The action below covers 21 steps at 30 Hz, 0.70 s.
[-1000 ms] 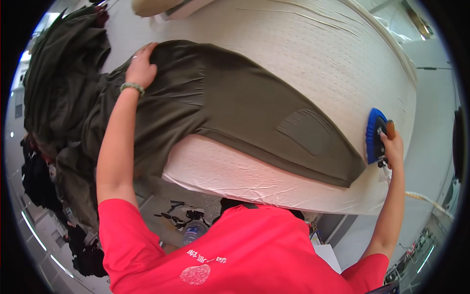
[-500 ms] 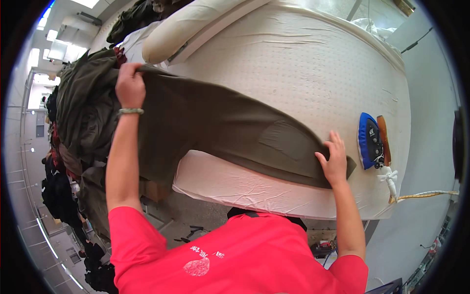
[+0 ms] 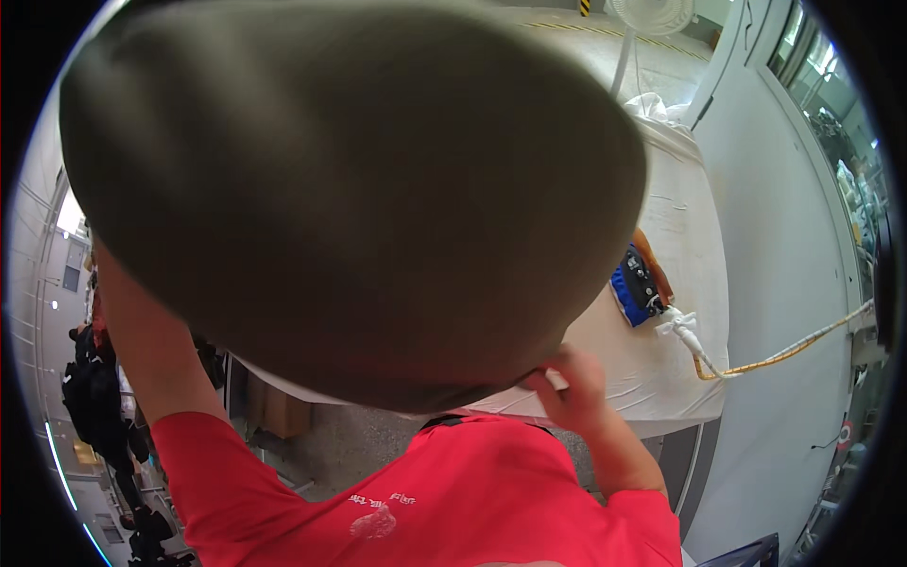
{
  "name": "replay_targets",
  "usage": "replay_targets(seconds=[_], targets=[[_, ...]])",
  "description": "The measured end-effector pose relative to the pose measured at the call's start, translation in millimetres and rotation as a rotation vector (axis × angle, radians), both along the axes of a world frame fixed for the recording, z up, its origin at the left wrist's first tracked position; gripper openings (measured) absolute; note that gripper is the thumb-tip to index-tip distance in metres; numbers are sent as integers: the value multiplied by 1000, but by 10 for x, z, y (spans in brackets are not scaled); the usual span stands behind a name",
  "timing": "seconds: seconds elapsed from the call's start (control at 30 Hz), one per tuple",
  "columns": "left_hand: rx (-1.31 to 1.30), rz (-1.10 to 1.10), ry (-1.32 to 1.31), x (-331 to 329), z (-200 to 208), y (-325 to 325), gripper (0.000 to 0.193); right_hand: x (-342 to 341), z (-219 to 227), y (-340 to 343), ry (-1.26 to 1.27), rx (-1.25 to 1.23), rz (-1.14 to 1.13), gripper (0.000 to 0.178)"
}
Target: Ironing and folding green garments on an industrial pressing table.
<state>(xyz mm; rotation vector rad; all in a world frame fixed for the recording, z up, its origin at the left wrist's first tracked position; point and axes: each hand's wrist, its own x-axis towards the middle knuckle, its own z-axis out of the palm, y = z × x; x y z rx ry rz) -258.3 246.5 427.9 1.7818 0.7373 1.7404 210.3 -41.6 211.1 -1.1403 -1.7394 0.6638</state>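
A dark olive garment (image 3: 378,208) is lifted up close and blurred, filling most of the upper left and middle. My right hand (image 3: 578,389) pinches its lower edge near the table's front, fingers closed on the cloth. My left forearm (image 3: 142,331) reaches up behind the garment, so my left hand is hidden. To the right of the cloth, an iron (image 3: 641,283) with a blue sole cover and brown handle rests on the white-covered ironing table (image 3: 685,255). The garment covers much of that table.
A white-wrapped hose and yellowish cord (image 3: 756,367) run from the iron to the right wall. A white fan (image 3: 652,14) stands beyond the table. A brown box (image 3: 281,408) sits below on the left. People in dark clothes (image 3: 99,397) are at the far left.
The garment, laid along the table before, has been raised toward me and now blocks the view. My right hand has gone from lying open on it to gripping its edge.
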Motion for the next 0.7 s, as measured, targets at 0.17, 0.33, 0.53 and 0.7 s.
replay_targets(seconds=[0.17,0.33,0.53,0.7], targets=[[-221,-285,-20,251,-854,-753,44,37,182,-91,101,-216,507,25],[-1282,-370,-1040,538,-3534,-2046,81,534,-1091,378,144,-520,-380,56],[-1205,127,-475,562,-3832,-2113,47,633,-1845,1098,-208,-312,-539,57],[-878,218,-540,-69,-2472,-2255,42,765,-2071,1166,-369,-401,-411,42]])
